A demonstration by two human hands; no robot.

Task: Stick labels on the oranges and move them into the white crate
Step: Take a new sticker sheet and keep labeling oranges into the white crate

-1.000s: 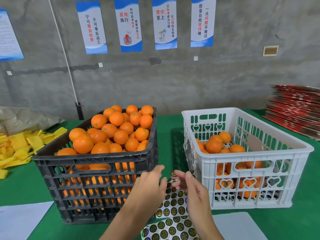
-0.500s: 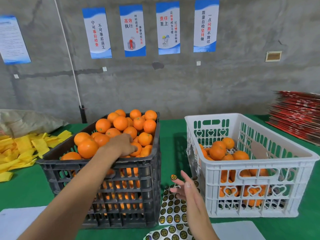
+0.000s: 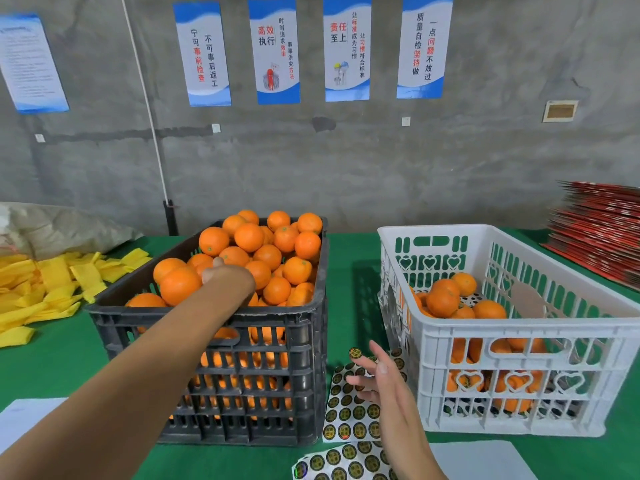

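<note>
Left hand (image 3: 227,277) reaches among glossy round oranges (image 3: 273,251) in the black plastic crate (image 3: 242,379), fingers hidden, grip unclear; right hand (image 3: 384,382), fingers spread, carries a round label (image 3: 355,353) on one fingertip.

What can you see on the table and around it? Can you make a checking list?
Surface: green table.
Job's things: black crate heaped with oranges; white crate partly filled; label sheets between the crates.
Clutter: yellow wrappers, red stack, white sheets.
Grippers: left hand reaches among the black crate's oranges, grip hidden; right hand has one label on a fingertip.
Cables: white cord down the wall.
Surroundings: concrete wall, blue posters.
</note>
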